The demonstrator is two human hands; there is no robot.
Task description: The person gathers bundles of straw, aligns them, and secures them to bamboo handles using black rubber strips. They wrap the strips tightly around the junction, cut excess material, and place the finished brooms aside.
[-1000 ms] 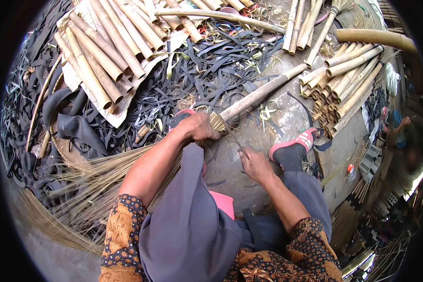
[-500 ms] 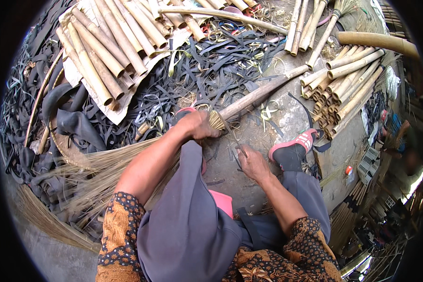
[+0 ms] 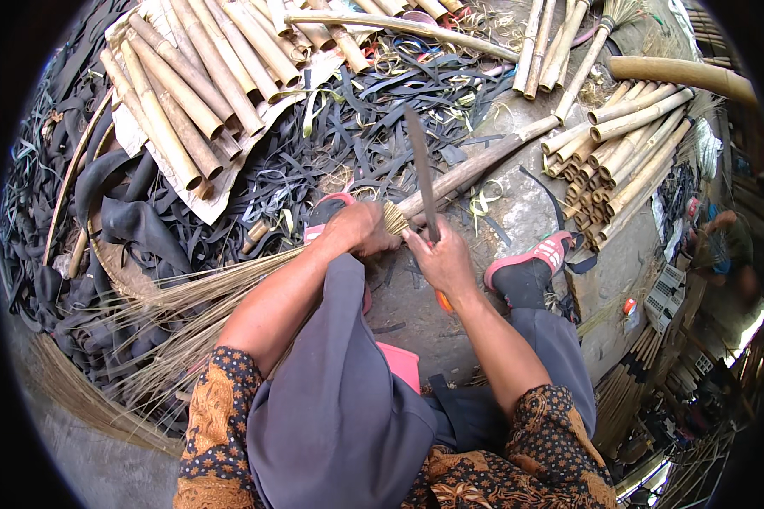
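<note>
**Broom bundle gripped, blade raised**

Hands sit close together over the concrete floor (image 3: 526, 212). The left hand (image 3: 361, 231) is clamped round the cut end of a broom bundle (image 3: 187, 305) — thin, dry, straw-coloured fibres whose long axis runs from the fist down toward the lower left, fanning out there. The right hand (image 3: 441, 259) is closed on the orange handle of a knife (image 3: 422, 174); its dark, narrow blade points up and away from the person, nearly upright in the view.

Just beyond the fists lies a bamboo pole (image 3: 484, 161), pale and round, slanting up to the right, its near end meeting the bundle's butt. A red-and-white shoe (image 3: 530, 259) rests just right of the knife hand. Black rubber strips (image 3: 229, 195) — flat, limp, tangled — litter the floor behind. Cut bamboo sticks (image 3: 187, 93) lie side by side at upper left, with another stack (image 3: 628, 144) at right.
</note>
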